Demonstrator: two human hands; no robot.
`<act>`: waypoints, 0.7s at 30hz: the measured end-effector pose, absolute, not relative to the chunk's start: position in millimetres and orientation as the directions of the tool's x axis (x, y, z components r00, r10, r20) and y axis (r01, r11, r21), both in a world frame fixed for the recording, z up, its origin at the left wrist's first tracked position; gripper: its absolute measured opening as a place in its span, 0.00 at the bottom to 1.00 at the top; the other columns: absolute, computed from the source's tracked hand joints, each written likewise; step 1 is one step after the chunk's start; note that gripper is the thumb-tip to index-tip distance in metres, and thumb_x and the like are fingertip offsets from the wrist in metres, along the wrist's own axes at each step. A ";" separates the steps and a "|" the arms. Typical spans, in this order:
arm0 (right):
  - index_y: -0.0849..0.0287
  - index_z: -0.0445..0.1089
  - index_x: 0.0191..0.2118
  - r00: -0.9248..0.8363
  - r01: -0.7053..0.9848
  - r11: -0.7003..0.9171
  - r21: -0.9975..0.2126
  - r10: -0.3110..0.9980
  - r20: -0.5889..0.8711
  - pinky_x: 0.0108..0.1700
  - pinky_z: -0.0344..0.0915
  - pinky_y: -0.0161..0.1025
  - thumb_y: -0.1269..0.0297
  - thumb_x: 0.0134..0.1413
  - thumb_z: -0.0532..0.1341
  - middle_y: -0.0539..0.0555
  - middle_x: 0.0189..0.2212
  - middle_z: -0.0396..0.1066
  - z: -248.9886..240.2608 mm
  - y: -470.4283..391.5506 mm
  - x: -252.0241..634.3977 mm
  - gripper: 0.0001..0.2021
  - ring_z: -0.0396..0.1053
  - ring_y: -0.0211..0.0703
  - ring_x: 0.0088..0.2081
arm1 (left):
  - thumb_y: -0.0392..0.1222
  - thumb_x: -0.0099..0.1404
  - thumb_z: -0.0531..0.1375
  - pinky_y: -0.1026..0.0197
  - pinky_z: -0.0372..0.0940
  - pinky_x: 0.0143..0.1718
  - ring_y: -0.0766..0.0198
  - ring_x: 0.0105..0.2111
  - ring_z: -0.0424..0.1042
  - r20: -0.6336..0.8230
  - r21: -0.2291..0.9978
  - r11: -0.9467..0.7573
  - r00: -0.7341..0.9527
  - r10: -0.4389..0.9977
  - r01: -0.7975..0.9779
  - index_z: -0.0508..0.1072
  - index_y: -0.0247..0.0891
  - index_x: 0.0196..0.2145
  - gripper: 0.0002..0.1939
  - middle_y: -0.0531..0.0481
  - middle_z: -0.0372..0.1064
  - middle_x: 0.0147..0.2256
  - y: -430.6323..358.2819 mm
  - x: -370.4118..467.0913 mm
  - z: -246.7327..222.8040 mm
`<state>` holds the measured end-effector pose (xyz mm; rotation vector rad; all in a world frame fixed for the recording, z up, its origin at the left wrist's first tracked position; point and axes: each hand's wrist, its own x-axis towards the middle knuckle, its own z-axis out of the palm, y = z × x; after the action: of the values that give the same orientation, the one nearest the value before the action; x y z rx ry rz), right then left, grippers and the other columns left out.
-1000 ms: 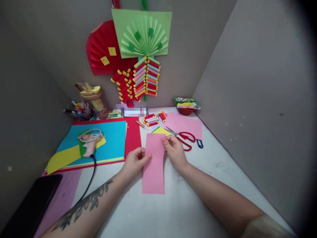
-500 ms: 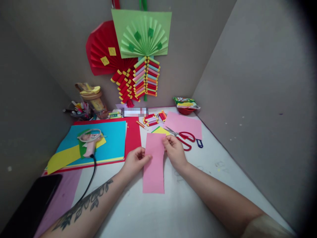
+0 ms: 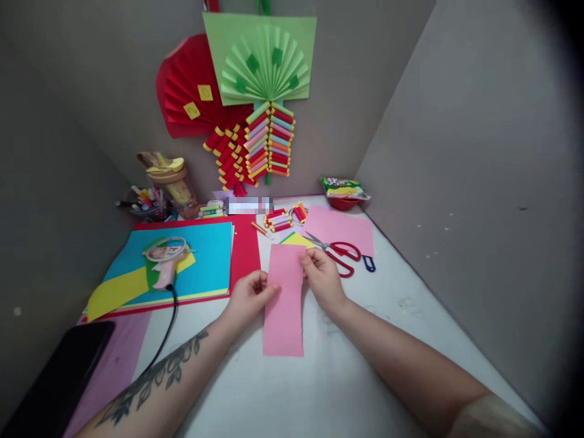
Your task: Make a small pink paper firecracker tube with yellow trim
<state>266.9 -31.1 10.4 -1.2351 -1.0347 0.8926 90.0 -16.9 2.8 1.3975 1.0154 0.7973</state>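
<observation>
Left hand (image 3: 250, 296) and right hand (image 3: 323, 278) pinch the pink paper strip (image 3: 283, 313) mid-frame by its side edges; uneven pulling could crease or tear it.

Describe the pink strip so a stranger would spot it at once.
Over the white table, find the left hand and the right hand. Between them is the pink strip, pinched at its left side and upper right edge. Unlike the wider pink sheet farther back by the scissors, this one is narrow and held.

Scissors (image 3: 325, 246) behind paper strip (image 3: 283, 319) — to the right, paper stack (image 3: 212, 258) left, packet (image 3: 341, 186) atop bowl (image 3: 343, 205)
</observation>
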 end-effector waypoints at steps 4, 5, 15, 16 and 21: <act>0.57 0.59 0.25 0.305 0.008 0.133 -0.991 0.944 0.129 0.24 0.53 0.32 0.52 0.53 0.58 0.44 0.17 0.56 10.3 -30.7 267.1 0.15 0.54 0.34 0.20 | 0.46 0.54 0.63 0.69 0.55 0.23 0.71 0.23 0.60 -0.101 0.991 0.059 0.393 0.914 0.117 0.64 0.36 0.25 0.13 0.56 0.61 0.22 -16.9 89.9 1.4; 0.57 0.59 0.25 0.306 0.008 0.132 -0.991 0.943 0.128 0.24 0.53 0.32 0.52 0.53 0.58 0.44 0.17 0.56 10.3 -30.6 267.3 0.15 0.54 0.34 0.20 | 0.46 0.54 0.63 0.69 0.55 0.23 0.71 0.22 0.60 -0.102 0.992 0.062 0.393 0.914 0.114 0.64 0.36 0.25 0.13 0.56 0.61 0.22 -17.2 89.9 1.4; 0.58 0.64 0.28 0.069 -0.025 0.059 -0.998 0.996 0.057 0.26 0.55 0.32 0.53 0.51 0.60 0.46 0.21 0.60 5.7 -33.9 259.2 0.13 0.57 0.34 0.23 | 0.47 0.53 0.64 0.68 0.59 0.26 0.69 0.24 0.64 -0.093 0.994 0.103 0.188 0.978 -0.044 0.65 0.36 0.26 0.14 0.54 0.66 0.24 -12.6 89.0 2.4; 0.58 0.63 0.28 0.044 -0.012 0.035 -0.999 0.998 0.034 0.26 0.56 0.32 0.54 0.50 0.60 0.46 0.22 0.61 4.6 -35.2 257.2 0.12 0.58 0.34 0.23 | 0.47 0.53 0.64 0.68 0.60 0.26 0.69 0.24 0.64 -0.082 0.993 0.093 0.150 0.985 -0.066 0.66 0.36 0.26 0.13 0.54 0.66 0.24 -11.5 88.2 2.3; 0.59 0.63 0.26 0.006 0.074 -0.049 -0.996 0.999 -0.049 0.24 0.56 0.32 0.55 0.47 0.61 0.46 0.20 0.62 0.1 -40.3 250.3 0.12 0.58 0.34 0.22 | 0.48 0.53 0.64 0.66 0.62 0.27 0.68 0.25 0.66 -0.061 0.986 0.064 0.022 0.998 -0.157 0.68 0.36 0.31 0.14 0.52 0.69 0.27 -7.3 85.0 2.9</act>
<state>250.3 -40.3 0.1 -1.3024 -1.2366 1.2063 85.0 -7.3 2.9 1.0553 1.1089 1.2216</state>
